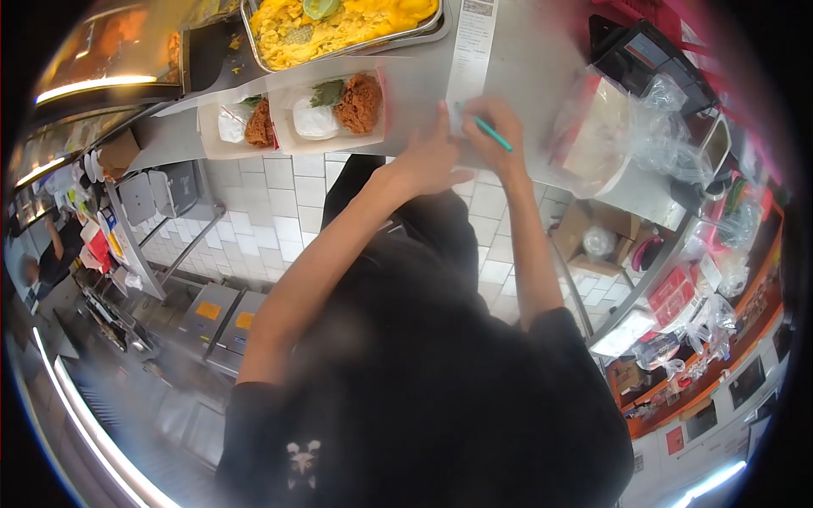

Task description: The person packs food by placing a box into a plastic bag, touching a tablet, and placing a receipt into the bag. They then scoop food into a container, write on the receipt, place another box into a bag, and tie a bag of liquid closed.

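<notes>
A long white paper slip [472, 51] with print near its top lies on the metal counter [415, 93]. My right hand [495, 131] is closed around a teal pen [493, 134] over the lower end of the slip. Beside it on the left, my left hand [430, 157] has its fingers apart, one fingertip at the slip's left edge. To the left of my hands are two open boxes; the nearer box [288, 140] holds white rice [315, 118], a green leaf and fried chicken [357, 103], and the other box [212, 146] holds similar food.
A metal tray [343, 57] of yellow food stands at the back. On the right are plastic bags [673, 135] and a dark screen device [648, 55]. A cardboard box [576, 233] is below the counter. Another person [51, 258] is at the far left.
</notes>
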`<state>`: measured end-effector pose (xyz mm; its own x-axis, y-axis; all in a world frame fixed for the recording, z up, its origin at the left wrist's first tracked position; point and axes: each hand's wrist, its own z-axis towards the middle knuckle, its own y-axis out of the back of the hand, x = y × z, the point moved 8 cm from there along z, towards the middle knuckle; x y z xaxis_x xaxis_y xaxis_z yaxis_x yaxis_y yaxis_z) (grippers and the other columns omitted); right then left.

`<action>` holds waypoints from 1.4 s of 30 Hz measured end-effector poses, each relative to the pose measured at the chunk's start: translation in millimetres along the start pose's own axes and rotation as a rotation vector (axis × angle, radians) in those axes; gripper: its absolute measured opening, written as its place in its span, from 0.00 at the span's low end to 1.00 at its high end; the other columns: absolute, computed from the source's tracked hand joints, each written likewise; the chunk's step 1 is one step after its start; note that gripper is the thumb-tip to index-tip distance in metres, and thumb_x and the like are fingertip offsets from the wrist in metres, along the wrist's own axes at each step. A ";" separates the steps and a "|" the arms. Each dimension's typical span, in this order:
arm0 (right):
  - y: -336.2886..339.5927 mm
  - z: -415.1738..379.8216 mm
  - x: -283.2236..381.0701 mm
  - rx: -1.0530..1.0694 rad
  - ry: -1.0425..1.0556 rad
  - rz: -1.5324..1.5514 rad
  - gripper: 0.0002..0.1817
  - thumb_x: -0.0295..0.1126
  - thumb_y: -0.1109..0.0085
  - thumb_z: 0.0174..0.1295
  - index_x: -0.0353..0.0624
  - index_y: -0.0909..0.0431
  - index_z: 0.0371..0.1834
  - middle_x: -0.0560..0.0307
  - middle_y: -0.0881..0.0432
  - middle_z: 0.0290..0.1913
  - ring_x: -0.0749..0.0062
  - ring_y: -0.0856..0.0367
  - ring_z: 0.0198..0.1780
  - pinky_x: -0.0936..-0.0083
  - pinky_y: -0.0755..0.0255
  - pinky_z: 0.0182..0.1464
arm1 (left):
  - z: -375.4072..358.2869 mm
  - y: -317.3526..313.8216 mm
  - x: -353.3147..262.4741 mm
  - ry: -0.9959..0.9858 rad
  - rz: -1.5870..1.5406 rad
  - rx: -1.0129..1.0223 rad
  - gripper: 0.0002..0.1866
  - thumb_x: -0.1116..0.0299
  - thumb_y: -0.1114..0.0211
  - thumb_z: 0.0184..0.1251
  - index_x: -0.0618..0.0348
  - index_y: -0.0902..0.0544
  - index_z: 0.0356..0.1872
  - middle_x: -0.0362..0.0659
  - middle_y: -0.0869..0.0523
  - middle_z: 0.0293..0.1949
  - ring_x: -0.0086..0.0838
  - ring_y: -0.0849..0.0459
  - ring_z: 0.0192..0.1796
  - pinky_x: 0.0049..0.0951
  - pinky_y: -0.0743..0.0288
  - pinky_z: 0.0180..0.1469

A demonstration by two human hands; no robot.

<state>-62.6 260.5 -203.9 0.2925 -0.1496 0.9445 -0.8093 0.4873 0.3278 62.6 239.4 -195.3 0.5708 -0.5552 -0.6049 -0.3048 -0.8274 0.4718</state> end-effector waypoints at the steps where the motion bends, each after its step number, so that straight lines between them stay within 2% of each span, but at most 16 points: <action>1: 0.3 8.3 4.1 0.067 0.056 -0.065 0.07 0.25 0.37 0.56 0.40 0.21 0.37 0.52 0.19 0.36 0.66 0.19 0.36 0.75 0.25 0.41 | 0.3 -0.6 0.8 0.007 -0.003 -0.001 0.37 0.47 0.44 0.72 0.78 0.32 0.63 0.81 0.61 0.72 0.64 0.63 0.78 0.65 0.49 0.73; 3: -1.0 30.2 7.3 0.130 0.116 -0.129 0.07 0.25 0.37 0.56 0.40 0.21 0.37 0.51 0.19 0.36 0.63 0.19 0.37 0.74 0.25 0.42 | 2.4 -1.9 3.0 0.013 -0.002 -0.003 0.37 0.47 0.44 0.72 0.77 0.32 0.64 0.81 0.62 0.72 0.64 0.63 0.78 0.65 0.49 0.73; 6: 20.8 45.7 -0.2 -0.082 0.042 -0.061 0.08 0.25 0.37 0.55 0.40 0.21 0.38 0.50 0.20 0.37 0.58 0.19 0.38 0.72 0.25 0.43 | 2.3 -9.8 4.5 0.009 0.009 -0.033 0.36 0.47 0.43 0.72 0.74 0.31 0.65 0.81 0.62 0.72 0.64 0.63 0.78 0.65 0.49 0.73; 8: 7.1 42.0 14.3 0.186 0.206 -0.082 0.09 0.25 0.36 0.53 0.41 0.20 0.39 0.49 0.19 0.38 0.53 0.20 0.40 0.70 0.25 0.44 | 3.8 -6.8 8.6 0.005 -0.023 -0.067 0.36 0.47 0.43 0.72 0.73 0.31 0.65 0.81 0.61 0.72 0.62 0.62 0.78 0.64 0.49 0.74; 15: 1.8 -7.1 3.5 0.134 0.079 -0.074 0.11 0.26 0.35 0.53 0.40 0.21 0.41 0.48 0.18 0.40 0.51 0.18 0.42 0.67 0.25 0.45 | -0.4 2.2 4.9 -0.039 -0.019 -0.007 0.37 0.47 0.44 0.72 0.72 0.32 0.67 0.79 0.61 0.73 0.59 0.62 0.79 0.60 0.48 0.74; 18: 5.8 -6.7 21.9 0.074 0.212 -0.099 0.11 0.26 0.37 0.53 0.39 0.21 0.41 0.48 0.18 0.40 0.51 0.19 0.40 0.68 0.25 0.45 | 0.2 -4.5 8.1 -0.019 -0.066 0.031 0.39 0.45 0.44 0.71 0.70 0.35 0.70 0.78 0.61 0.73 0.61 0.63 0.79 0.63 0.47 0.73; 22: -5.2 -4.7 1.2 0.215 0.076 0.052 0.09 0.27 0.39 0.54 0.38 0.23 0.38 0.47 0.19 0.40 0.49 0.21 0.39 0.67 0.25 0.43 | 11.1 -15.3 17.8 -0.066 -0.072 0.055 0.41 0.40 0.44 0.70 0.67 0.35 0.71 0.82 0.63 0.71 0.69 0.62 0.77 0.68 0.45 0.70; 24: -5.2 5.4 -3.8 0.321 -0.302 -0.034 0.12 0.29 0.38 0.55 0.38 0.23 0.41 0.45 0.19 0.41 0.47 0.20 0.41 0.66 0.25 0.45 | 13.1 -13.9 21.5 -0.041 -0.084 0.029 0.40 0.39 0.45 0.70 0.69 0.29 0.66 0.84 0.62 0.70 0.69 0.60 0.77 0.70 0.45 0.69; 26: -7.8 17.9 -26.8 0.314 -0.208 -0.204 0.14 0.31 0.36 0.55 0.38 0.23 0.44 0.45 0.19 0.41 0.47 0.19 0.41 0.65 0.25 0.45 | 13.3 -1.0 11.4 -0.026 -0.022 0.048 0.40 0.39 0.45 0.69 0.69 0.28 0.65 0.85 0.60 0.69 0.69 0.52 0.75 0.62 0.43 0.71; 30: 32.7 46.8 43.8 0.160 0.091 -0.479 0.22 0.36 0.32 0.56 0.39 0.23 0.51 0.45 0.16 0.40 0.48 0.17 0.40 0.62 0.24 0.43 | 18.5 -1.6 22.9 0.068 -0.040 0.163 0.42 0.36 0.47 0.70 0.69 0.27 0.65 0.86 0.57 0.68 0.68 0.38 0.70 0.45 0.41 0.73; 32: 78.9 74.5 102.9 0.130 -0.024 -0.298 0.23 0.37 0.32 0.58 0.39 0.23 0.54 0.47 0.16 0.39 0.53 0.16 0.39 0.63 0.24 0.42 | 20.3 4.5 23.2 0.075 -0.023 0.162 0.42 0.35 0.47 0.70 0.69 0.27 0.66 0.87 0.53 0.67 0.67 0.35 0.69 0.41 0.41 0.74; 34: 129.9 90.7 145.4 -0.031 0.015 -0.161 0.21 0.36 0.33 0.60 0.40 0.22 0.54 0.49 0.17 0.36 0.61 0.17 0.36 0.68 0.24 0.41 | 20.2 14.4 10.0 -0.078 -0.209 0.116 0.42 0.35 0.47 0.70 0.69 0.27 0.65 0.79 0.41 0.67 0.62 0.32 0.69 0.43 0.44 0.75; 36: 174.7 101.4 166.4 -0.288 0.191 -0.164 0.14 0.33 0.33 0.61 0.39 0.18 0.48 0.55 0.17 0.33 0.76 0.20 0.32 0.79 0.27 0.37 | 40.3 -1.1 31.5 -0.164 -0.124 0.118 0.37 0.40 0.46 0.72 0.70 0.22 0.59 0.61 0.22 0.60 0.54 0.27 0.67 0.41 0.44 0.75; 37: 189.8 102.9 180.6 -0.341 0.240 -0.202 0.11 0.31 0.34 0.63 0.41 0.17 0.46 0.58 0.16 0.33 0.80 0.21 0.33 0.81 0.27 0.37 | 47.3 -5.0 36.1 -0.124 -0.021 0.190 0.35 0.41 0.46 0.72 0.68 0.20 0.57 0.63 0.19 0.57 0.54 0.25 0.64 0.41 0.41 0.73; 39: 204.8 108.7 161.3 -0.422 0.191 -0.088 0.08 0.31 0.35 0.66 0.43 0.17 0.45 0.63 0.15 0.34 0.83 0.20 0.33 0.83 0.27 0.38 | 38.3 14.4 20.6 -0.121 -0.032 0.061 0.33 0.41 0.45 0.72 0.65 0.20 0.57 0.62 0.19 0.56 0.53 0.23 0.63 0.43 0.35 0.69; 42: 182.4 103.2 150.7 -0.359 0.098 -0.117 0.08 0.31 0.37 0.67 0.41 0.17 0.45 0.61 0.14 0.35 0.82 0.18 0.34 0.83 0.27 0.38 | 33.7 22.9 12.1 -0.035 -0.061 0.062 0.33 0.41 0.44 0.71 0.63 0.21 0.59 0.63 0.18 0.53 0.54 0.22 0.61 0.42 0.31 0.66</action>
<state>-218.8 238.0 0.5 0.4336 -0.1469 0.8890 -0.5435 0.7443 0.3881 36.9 210.8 -213.5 0.5628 -0.5054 -0.6542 -0.3172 -0.8628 0.3937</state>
